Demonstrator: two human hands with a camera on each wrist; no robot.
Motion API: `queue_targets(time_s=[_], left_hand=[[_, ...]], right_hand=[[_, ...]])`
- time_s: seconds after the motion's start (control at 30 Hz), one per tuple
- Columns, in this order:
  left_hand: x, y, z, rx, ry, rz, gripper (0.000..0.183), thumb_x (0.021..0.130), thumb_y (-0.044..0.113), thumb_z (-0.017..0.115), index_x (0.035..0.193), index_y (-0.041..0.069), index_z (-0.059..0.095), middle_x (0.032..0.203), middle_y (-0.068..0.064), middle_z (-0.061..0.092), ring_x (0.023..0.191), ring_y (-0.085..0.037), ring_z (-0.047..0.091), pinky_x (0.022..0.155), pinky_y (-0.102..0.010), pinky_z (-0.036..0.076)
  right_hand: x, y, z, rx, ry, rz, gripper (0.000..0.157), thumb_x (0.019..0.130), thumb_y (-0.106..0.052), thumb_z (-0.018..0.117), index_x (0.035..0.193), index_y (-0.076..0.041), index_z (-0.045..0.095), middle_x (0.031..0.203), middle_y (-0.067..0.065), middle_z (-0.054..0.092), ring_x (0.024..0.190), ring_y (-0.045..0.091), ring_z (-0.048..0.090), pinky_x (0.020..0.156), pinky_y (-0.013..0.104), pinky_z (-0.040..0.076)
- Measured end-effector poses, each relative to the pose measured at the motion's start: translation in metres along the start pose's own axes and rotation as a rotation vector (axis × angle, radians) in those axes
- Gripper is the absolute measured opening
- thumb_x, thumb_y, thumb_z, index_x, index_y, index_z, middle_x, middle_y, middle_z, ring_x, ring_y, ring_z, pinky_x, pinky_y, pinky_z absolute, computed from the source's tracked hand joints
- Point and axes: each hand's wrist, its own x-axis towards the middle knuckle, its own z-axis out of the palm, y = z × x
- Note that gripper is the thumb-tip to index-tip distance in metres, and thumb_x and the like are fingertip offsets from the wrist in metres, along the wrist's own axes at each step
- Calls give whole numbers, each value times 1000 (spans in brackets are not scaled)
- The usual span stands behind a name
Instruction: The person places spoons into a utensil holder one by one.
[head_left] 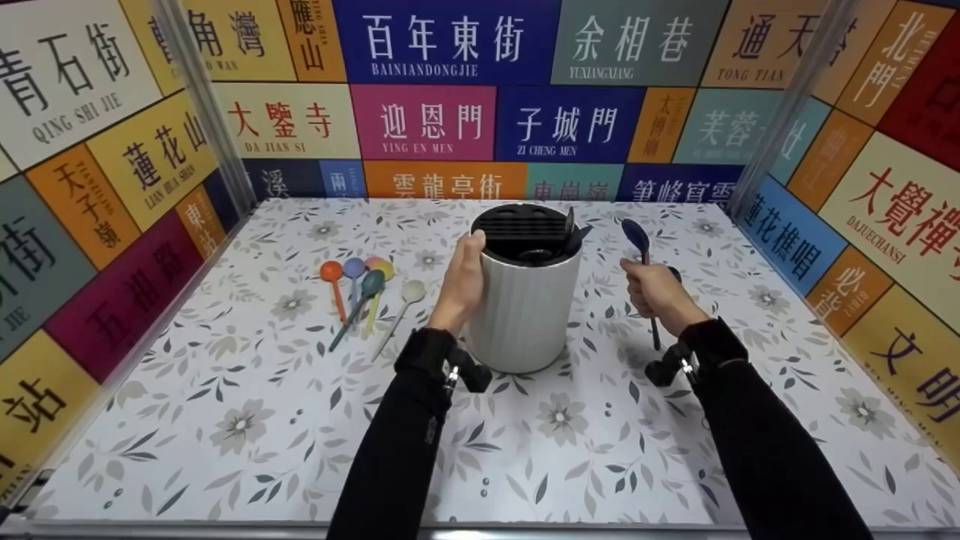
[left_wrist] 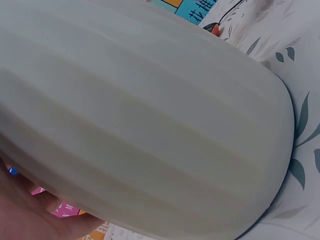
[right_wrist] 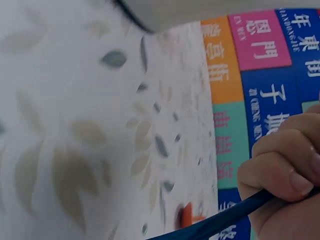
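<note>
A white ribbed utensil holder (head_left: pixel 521 315) with a black slotted insert (head_left: pixel 517 225) stands upright on the table. Dark utensils (head_left: pixel 576 238) stick up from its right side. My left hand (head_left: pixel 459 289) grips the holder's left side, thumb at the rim; its other fingers are mostly hidden. To the right of the holder, my right hand (head_left: pixel 660 292) pinches a dark blue spoon (head_left: pixel 635 234), bowl up, by its handle. The right wrist view shows the blue handle (right_wrist: pixel 225 220) between thumb and curled fingers. Another dark utensil head (head_left: pixel 675 274) shows partly behind this hand.
Several coloured spoons lie left of the holder, among them an orange spoon (head_left: pixel 331 271), a dark green spoon (head_left: pixel 372 283) and a beige spoon (head_left: pixel 412 291). Panels with printed signs (head_left: pixel 442 120) wall the floral-patterned table (head_left: pixel 555 465) at the back and both sides.
</note>
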Motion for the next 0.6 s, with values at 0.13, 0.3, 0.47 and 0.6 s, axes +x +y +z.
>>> queue_targets(time_s=[0.13,0.3,0.47,0.6], left_hand=[[1,0,-1,4,-21,2,59,109,39,31,151,2,49,161,-16,44,151,-27,37,123,-35,26],[2,0,-2,-6,-44,-1,61,108,35,31,157,0,41,165,-15,38,155,-26,29,125,-31,22],[3,0,-1,-9,-39,-6,61,107,35,33,156,0,43,165,-14,40,155,-25,30,125,-31,22],[2,-1,-1,-15,-33,0,61,108,35,33,156,0,43,164,-15,40,155,-25,30,125,-30,22]], right_hand=[[-3,-14,17,94,-19,-85,59,114,-29,39,57,-17,27,53,-8,17,45,9,14,49,30,8],[-7,-33,37,187,-33,-192,57,114,-26,34,59,-14,21,58,-3,10,50,13,8,51,30,6],[-15,-53,53,247,-34,-272,56,114,-24,34,62,-13,19,61,-2,8,50,12,7,51,30,5],[-23,-70,64,245,-27,-337,57,115,-26,36,61,-14,23,62,-1,8,51,13,7,51,31,6]])
